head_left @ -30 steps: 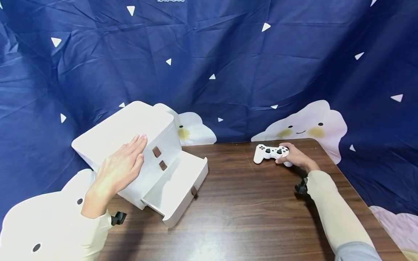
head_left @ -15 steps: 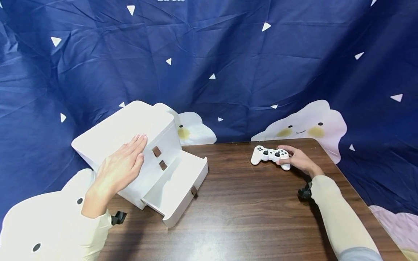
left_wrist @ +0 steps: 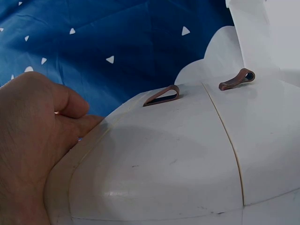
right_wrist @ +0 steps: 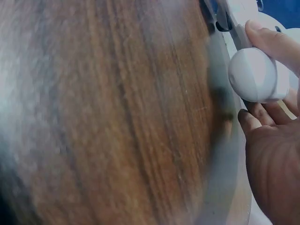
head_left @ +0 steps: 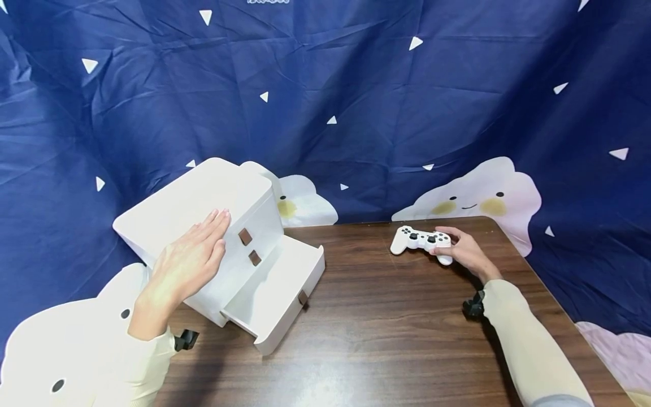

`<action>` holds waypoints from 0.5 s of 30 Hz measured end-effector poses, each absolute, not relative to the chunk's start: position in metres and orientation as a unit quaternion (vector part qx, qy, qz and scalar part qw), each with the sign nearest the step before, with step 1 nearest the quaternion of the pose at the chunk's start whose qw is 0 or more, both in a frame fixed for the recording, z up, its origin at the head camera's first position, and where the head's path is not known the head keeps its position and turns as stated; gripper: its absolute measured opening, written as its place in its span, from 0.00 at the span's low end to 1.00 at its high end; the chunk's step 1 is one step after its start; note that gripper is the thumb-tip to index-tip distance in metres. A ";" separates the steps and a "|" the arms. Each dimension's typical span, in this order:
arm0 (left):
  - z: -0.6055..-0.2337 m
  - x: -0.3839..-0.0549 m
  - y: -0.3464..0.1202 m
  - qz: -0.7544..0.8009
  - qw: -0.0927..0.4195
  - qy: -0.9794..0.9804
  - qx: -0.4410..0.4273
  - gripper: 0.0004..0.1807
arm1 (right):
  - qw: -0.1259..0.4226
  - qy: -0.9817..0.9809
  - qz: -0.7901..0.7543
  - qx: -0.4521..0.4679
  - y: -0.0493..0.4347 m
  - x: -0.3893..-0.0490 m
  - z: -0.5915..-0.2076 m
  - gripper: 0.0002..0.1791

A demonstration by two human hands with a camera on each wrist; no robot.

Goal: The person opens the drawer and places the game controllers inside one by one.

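A white game controller [head_left: 421,239] with black thumbsticks is gripped at its right end by my right hand [head_left: 467,253]. In the right wrist view, the thumb lies over the controller's rounded grip [right_wrist: 253,75] and the fingers come from beneath. My left hand [head_left: 188,260] rests flat, fingers straight, on top of a white drawer cabinet [head_left: 203,192] at the left. The cabinet's bottom drawer [head_left: 274,288] is pulled out, and its inside shows bare. Two brown loop tabs [left_wrist: 164,95] show on the drawers above, which are closed.
The cabinet and controller are on a brown wood-grain table [head_left: 376,316], whose right edge runs diagonally. Behind hangs a blue cloth [head_left: 356,85] with white triangles and cloud faces. A small black wrist camera [head_left: 474,305] sits at the right wrist.
Over the second, my right hand and the controller have shifted slightly left and toward me, with the controller's tilt changing a little. My left hand and the drawer stay where they were.
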State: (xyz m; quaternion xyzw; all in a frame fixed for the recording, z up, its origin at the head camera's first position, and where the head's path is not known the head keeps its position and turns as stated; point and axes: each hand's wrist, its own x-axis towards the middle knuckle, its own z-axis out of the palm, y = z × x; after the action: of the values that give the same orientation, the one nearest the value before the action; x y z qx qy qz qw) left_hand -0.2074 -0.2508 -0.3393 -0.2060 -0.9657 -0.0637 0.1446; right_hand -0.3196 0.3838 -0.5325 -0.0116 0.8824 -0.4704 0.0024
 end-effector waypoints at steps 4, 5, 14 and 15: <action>-0.339 -0.207 -0.251 -0.066 0.143 -0.966 -0.205 0.30 | 0.002 0.885 -0.465 -0.005 0.382 -0.317 -0.530 0.48; -0.339 -0.207 -0.251 -0.068 0.142 -0.966 -0.204 0.30 | 0.003 0.887 -0.462 -0.004 0.382 -0.317 -0.530 0.48; -0.338 -0.207 -0.251 -0.076 0.141 -0.966 -0.201 0.30 | -0.006 0.899 -0.439 0.001 0.382 -0.316 -0.528 0.50; -0.338 -0.207 -0.251 -0.076 0.141 -0.966 -0.202 0.30 | -0.007 0.899 -0.438 0.002 0.382 -0.316 -0.528 0.50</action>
State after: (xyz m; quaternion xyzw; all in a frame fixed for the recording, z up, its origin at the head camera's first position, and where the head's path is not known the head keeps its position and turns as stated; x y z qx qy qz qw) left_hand -0.2070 -0.2508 -0.3379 -0.2017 -0.9663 -0.0755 0.1406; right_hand -0.3156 0.3824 -0.5276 0.0023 0.8989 -0.4381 -0.0067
